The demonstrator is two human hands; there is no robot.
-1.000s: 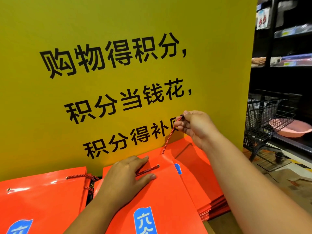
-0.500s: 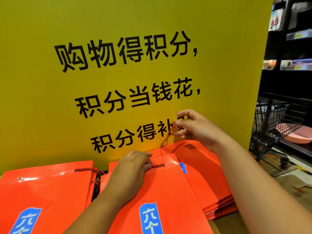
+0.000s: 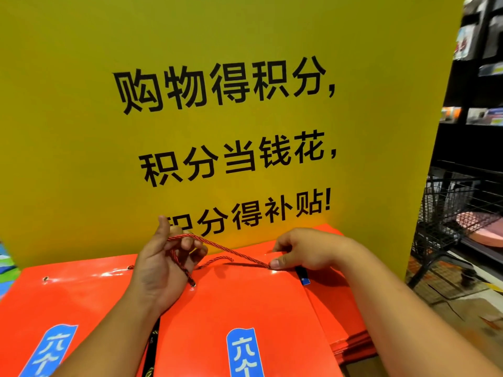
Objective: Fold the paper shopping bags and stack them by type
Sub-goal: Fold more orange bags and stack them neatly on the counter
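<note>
The fingers (image 3: pixel 187 242) of the left hand (image 3: pixel 160 268) are curled, and a twisted red-and-black cord handle (image 3: pixel 231 250) is looped over them; the thumb points straight up. From these fingers one part of the cord goes down to a small metal eyelet (image 3: pixel 193 284) in the bag, and the other part runs tight to the right. There the thumb and first finger (image 3: pixel 276 263) of the right hand (image 3: pixel 310 248) pinch the cord against the upper edge of the bag; its other fingers are bent under the palm.

The bag is a flat glossy orange paper shopping bag (image 3: pixel 245 303) with a blue label (image 3: pixel 245 352) carrying white characters. It lies directly in front of the person, on top of a pile of similar orange bags (image 3: pixel 343 322) whose edges show at the right side. A second loose cord (image 3: pixel 217 259) lies on its upper edge between the two hands. Just beside it, on the left, lies another flat orange bag (image 3: pixel 68 295) with the same blue label.

Behind the bags stands a big yellow sign board (image 3: pixel 81 131) with black Chinese characters. On the right of the board there is a black wire basket (image 3: pixel 446 202) with a pink basin (image 3: pixel 481 227) in it, and dark shelves (image 3: pixel 479 77) above.
</note>
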